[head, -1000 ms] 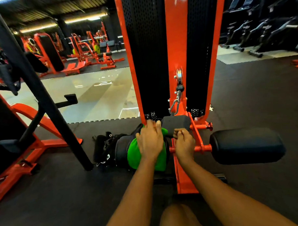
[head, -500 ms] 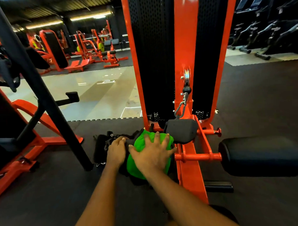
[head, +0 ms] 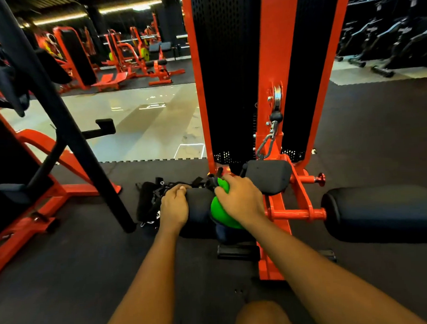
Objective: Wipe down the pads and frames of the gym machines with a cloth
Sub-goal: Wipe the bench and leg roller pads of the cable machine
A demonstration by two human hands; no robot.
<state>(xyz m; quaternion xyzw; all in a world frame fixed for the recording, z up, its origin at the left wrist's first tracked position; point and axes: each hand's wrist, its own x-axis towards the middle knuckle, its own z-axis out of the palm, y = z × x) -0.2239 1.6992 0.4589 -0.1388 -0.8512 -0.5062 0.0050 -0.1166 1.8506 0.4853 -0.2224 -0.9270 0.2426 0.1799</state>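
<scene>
A low orange machine frame (head: 269,63) carries a black left roller pad (head: 199,210), a small black centre pad (head: 268,175) and a black right roller pad (head: 378,211). My left hand (head: 174,207) grips the outer end of the left roller pad, fingers curled over its top. My right hand (head: 240,199) holds a green cloth (head: 221,211) against the inner end of that same pad, close to the orange crossbar. The cloth is bunched under my palm and wraps down the pad's near side.
Black straps and handles (head: 151,200) lie heaped on the rubber floor left of the pad. A black slanted post (head: 61,123) and an orange frame (head: 39,192) stand at the left. Orange machines (head: 136,58) sit across the pale floor, treadmills (head: 384,34) at the right.
The cloth passed from my left hand to my right. My left hand moved to the pad's outer end, and my right hand slid the cloth right toward the crossbar, fingers now curled.
</scene>
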